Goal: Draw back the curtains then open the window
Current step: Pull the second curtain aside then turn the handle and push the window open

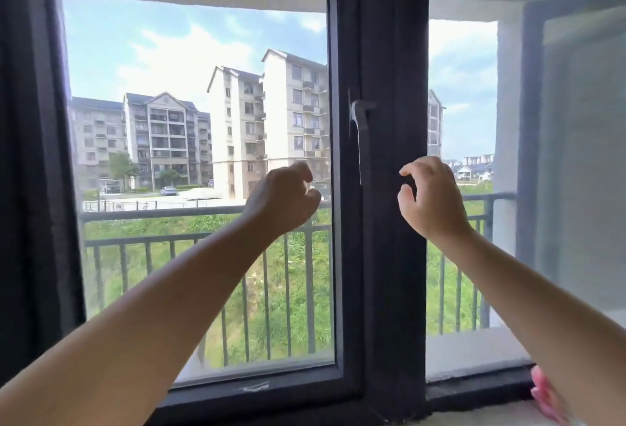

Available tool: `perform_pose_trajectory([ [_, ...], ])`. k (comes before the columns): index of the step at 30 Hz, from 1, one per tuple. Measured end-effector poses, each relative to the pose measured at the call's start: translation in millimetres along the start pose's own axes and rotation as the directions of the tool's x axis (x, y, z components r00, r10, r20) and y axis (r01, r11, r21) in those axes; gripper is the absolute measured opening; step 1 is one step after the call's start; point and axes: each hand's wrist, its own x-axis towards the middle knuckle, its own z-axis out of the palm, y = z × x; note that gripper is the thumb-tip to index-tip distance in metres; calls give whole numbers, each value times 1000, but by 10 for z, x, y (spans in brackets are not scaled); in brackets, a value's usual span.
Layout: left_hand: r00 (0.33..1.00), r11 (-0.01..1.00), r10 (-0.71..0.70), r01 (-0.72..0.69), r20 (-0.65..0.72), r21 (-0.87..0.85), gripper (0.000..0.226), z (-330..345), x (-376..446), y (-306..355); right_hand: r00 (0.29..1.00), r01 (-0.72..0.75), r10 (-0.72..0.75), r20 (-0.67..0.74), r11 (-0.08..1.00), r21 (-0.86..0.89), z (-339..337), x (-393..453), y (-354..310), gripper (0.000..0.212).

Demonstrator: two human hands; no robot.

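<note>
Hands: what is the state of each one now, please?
Left hand: fingers curled loosely, holding nothing, in front of the glass.
Right hand: half open, holding nothing, just right of the window handle, not touching it.

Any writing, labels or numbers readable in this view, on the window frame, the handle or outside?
None can be read.
Window frame: no lettering shows.
Handle: no mark shows.
Pale scuff on the bottom rail: a smear, not text.
Apartment blocks outside: any signs are too small to read.
</note>
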Motion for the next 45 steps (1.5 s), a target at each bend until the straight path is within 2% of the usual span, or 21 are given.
perform_pose_trajectory([
  [2, 1000, 993, 5, -2, 19, -120, 21, 74, 127, 71, 998, 17, -19, -58, 1000, -22, 76, 77, 68, 24],
  [8, 995, 956, 31, -2, 92, -294, 16, 262, 501, 210, 974, 120, -139, -180, 986, -115, 289, 406, 215, 27],
  [11, 995, 922, 32, 9, 97, -387, 19, 359, 622, 263, 960, 195, -222, -172, 968, -160, 386, 503, 292, 30],
  [15, 997, 937, 13, 15, 78, -349, 20, 496, 740, 268, 927, 319, -356, -122, 915, -247, 477, 530, 549, 36],
  [16, 996, 919, 11, 23, 85, -393, 22, 523, 757, 276, 918, 340, -378, -122, 907, -250, 498, 525, 598, 37],
  [18, 992, 813, -27, 95, 125, -575, 22, 559, 781, 310, 910, 354, -387, -145, 911, -213, 534, 520, 646, 35],
  [20, 986, 759, -43, 138, 163, -636, 18, 602, 796, 358, 910, 350, -377, -175, 922, -168, 557, 523, 650, 35],
  [22, 989, 829, -20, 99, 149, -551, 24, 698, 800, 411, 906, 356, -380, -184, 922, -152, 574, 525, 664, 35],
  [24, 999, 911, 4, 11, 35, -412, 35, 797, 786, 432, 899, 368, -393, -195, 917, -151, 588, 535, 687, 36],
  [28, 989, 945, 43, -87, -145, -315, 41, 831, 783, 350, 889, 392, -405, -213, 914, -106, 595, 523, 701, 37],
  [31, 971, 973, 69, -116, -228, -198, 33, 746, 811, 190, 889, 399, -408, -208, 913, -82, 583, 533, 703, 39],
  [33, 946, 984, 142, -168, -291, -66, 24, 645, 799, 116, 889, 397, -408, -209, 913, -93, 575, 524, 709, 40],
  [37, 925, 973, 225, -196, -305, 121, 15, 513, 796, 52, 899, 380, -395, -187, 918, -111, 568, 513, 688, 40],
  [38, 922, 964, 245, -197, -300, 181, 10, 465, 809, 28, 903, 376, -391, -178, 920, -113, 562, 508, 686, 41],
  [40, 893, 911, 322, -201, -315, 361, 20, 305, 857, -35, 905, 378, -392, -167, 919, -114, 551, 494, 687, 40],
  [43, 812, 721, 515, -237, -275, 651, 32, -17, 949, -86, 898, 386, -405, -171, 913, -132, 572, 469, 711, 41],
  [45, 811, 620, 546, -225, -207, 751, 33, -164, 1028, -101, 890, 394, -416, -188, 908, -144, 580, 487, 710, 41],
])
